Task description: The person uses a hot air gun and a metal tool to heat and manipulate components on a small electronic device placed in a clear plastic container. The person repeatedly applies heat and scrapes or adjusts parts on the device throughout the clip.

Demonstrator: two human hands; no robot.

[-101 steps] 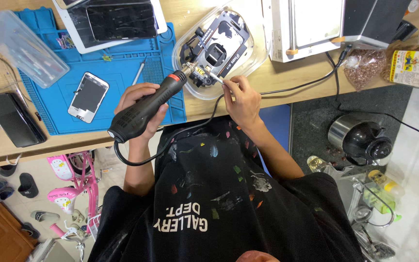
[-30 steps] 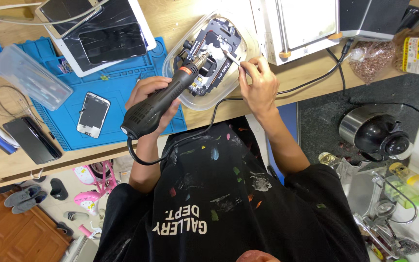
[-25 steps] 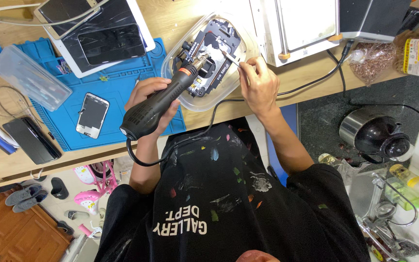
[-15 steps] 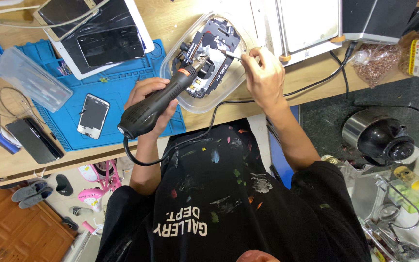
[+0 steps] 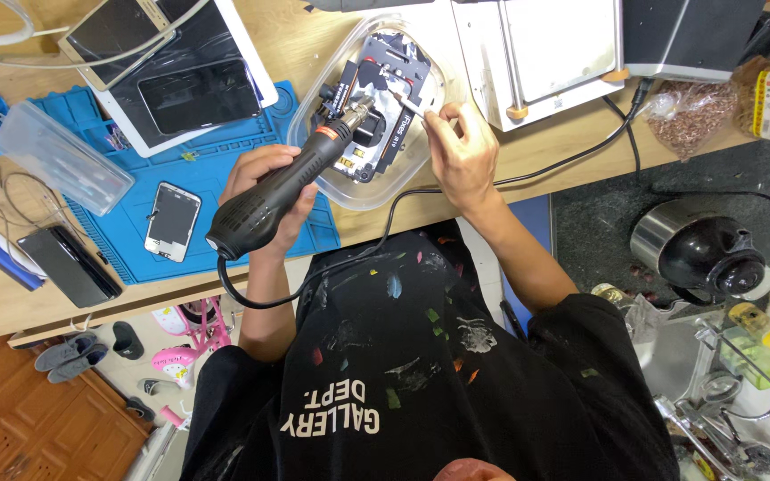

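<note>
Change: right hand [image 5: 461, 156] has crept up toward the clear plastic tray's [image 5: 314, 142] far rim.
Left grip: left hand [image 5: 265, 191] wrapped around the black corded hot-air gun [image 5: 282, 191], nozzle over the dark circuit board [image 5: 383, 85].
Right grip: pinching slim metal tweezers [image 5: 410, 104] at the board.
Location: tray on the wooden surface [image 5: 528, 151], beside the blue mat [image 5: 225, 227].
Advice: keep the nozzle hovering, tweezers steady.

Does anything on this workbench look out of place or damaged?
Nothing looks spilled or broken. The opened device sits in a clear plastic tray that overhangs the bench edge slightly, while the left hand aims a heat gun at it.
</note>
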